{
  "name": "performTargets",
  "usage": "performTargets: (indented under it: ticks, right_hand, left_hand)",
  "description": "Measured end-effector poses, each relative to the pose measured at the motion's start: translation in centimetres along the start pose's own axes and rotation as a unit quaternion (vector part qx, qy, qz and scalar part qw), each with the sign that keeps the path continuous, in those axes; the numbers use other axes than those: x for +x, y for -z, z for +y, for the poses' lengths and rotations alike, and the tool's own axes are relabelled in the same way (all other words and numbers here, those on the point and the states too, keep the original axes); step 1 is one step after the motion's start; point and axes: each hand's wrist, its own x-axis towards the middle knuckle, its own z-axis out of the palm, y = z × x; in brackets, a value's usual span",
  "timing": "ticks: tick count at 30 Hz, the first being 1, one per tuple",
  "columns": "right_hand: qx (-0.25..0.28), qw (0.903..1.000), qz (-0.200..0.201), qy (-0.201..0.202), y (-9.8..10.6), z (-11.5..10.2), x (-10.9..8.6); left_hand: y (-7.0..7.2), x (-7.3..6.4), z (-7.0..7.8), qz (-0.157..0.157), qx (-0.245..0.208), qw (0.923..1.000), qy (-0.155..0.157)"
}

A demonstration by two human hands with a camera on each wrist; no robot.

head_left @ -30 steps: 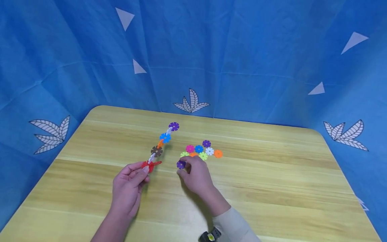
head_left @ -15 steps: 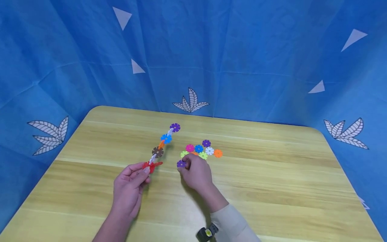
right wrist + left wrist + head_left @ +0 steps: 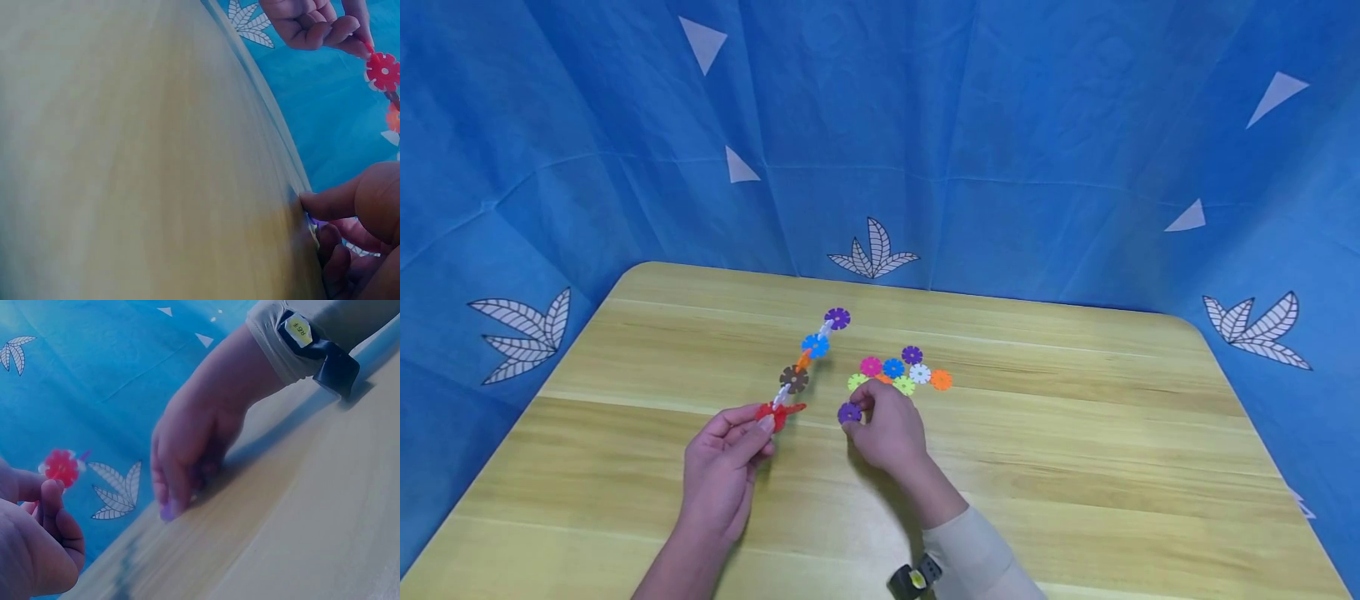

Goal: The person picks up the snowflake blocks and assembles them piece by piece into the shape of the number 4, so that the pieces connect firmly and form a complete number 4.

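Note:
My left hand (image 3: 722, 467) pinches a red notched disc (image 3: 769, 416) between thumb and fingers. From it a chain of interlocked snowflake discs slants up and away, through white, a brown disc (image 3: 793, 379), orange, a blue disc (image 3: 815, 346) and white to a purple disc (image 3: 837, 318) at the far end. A second red disc juts to the right at the near end. My right hand (image 3: 889, 427) pinches a loose purple disc (image 3: 849, 413) by its edge, low over the table. In the left wrist view only a sliver of this purple disc (image 3: 167, 512) shows below the fingertips.
Beyond my right hand lie several loose discs, among them a pink disc (image 3: 871, 367), a white disc (image 3: 920, 374) and an orange disc (image 3: 941, 380). The hand partly covers the nearest ones. The wooden table (image 3: 1112, 450) ends at a blue patterned cloth (image 3: 1037, 167).
The chain in my left hand has shifted slightly right and nearer. The purple disc in my right fingers has dipped a little nearer; the right hand has barely moved.

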Motion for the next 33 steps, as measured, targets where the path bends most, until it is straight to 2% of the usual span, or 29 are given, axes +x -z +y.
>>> performTargets:
  ticks: [10,21,26,33]
  right_hand:
    - [0.042,0.9990,-0.002,0.014,0.2,0.3,-0.8]
    - [0.135,0.9907,0.003,0.021,0.5,0.7,-1.8]
    - [0.185,0.9826,0.009,0.013,0.8,0.5,-2.4]
    - [0.272,0.9620,0.016,0.011,1.5,0.0,-3.4]
  left_hand:
    - [0.0,0.0,-0.2,0.008,0.013,0.9999,-0.008]
    - [-0.2,0.1,-0.2,0.009,0.022,0.9997,-0.001]
    - [-0.3,0.0,-0.2,0.007,0.027,0.9996,0.002]
    - [-0.4,0.1,-0.4,0.009,0.015,0.9998,0.003]
